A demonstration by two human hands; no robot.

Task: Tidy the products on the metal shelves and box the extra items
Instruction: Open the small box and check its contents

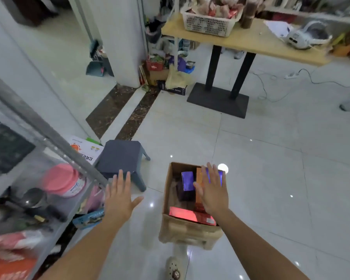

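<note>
While spread and empty, left hand (119,196) fingers (120,177) over glossy floor tiles (271,168), right hand (212,191) fingers above cardboard box (190,231).

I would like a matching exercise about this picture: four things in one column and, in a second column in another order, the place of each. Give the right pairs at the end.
Things:
1. pink-lidded jar
2. white basket
3. purple carton
4. dark stool

Places:
a. on the floor, beside the shelf
b. inside the cardboard box
c. on the metal shelf
d. on the wooden table

Right pairs: 1-c, 2-d, 3-b, 4-a.
</note>
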